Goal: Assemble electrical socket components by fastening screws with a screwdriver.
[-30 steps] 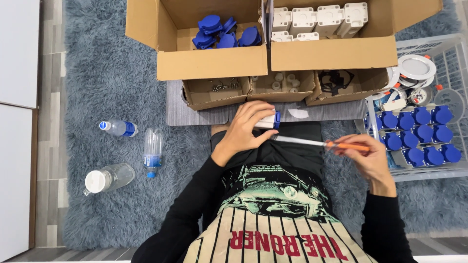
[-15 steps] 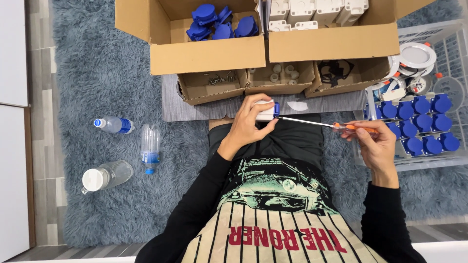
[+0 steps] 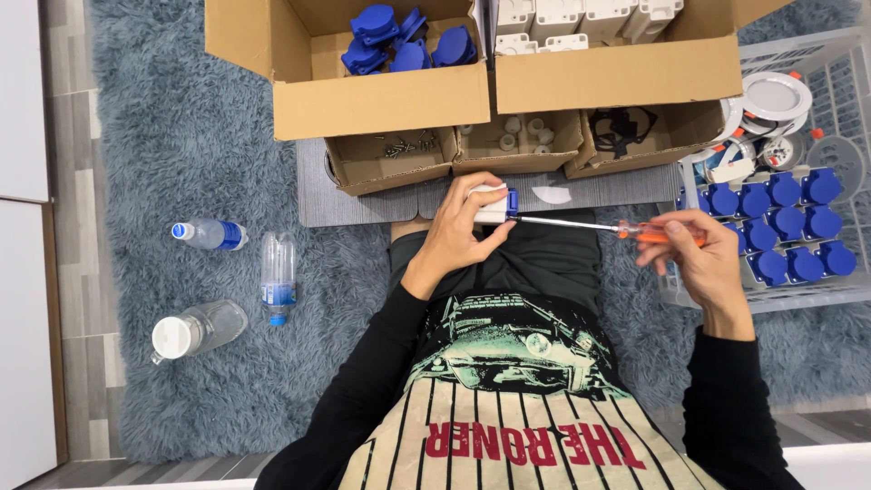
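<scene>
So over the last second we've kept our left hand (image 3: 458, 238) wrapped around the white and blue socket (image 3: 494, 205) at frame centre, while our right hand (image 3: 694, 263) stays pinched on the orange screwdriver (image 3: 603, 227), tip still in the socket, so still screwing

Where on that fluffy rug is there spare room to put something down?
Free: grey shag rug left of the cardboard boxes, above the clear plastic bottles; also below the bottles. Crowded: the white wire basket of blue parts on the right, and the lap where both hands work.
</scene>
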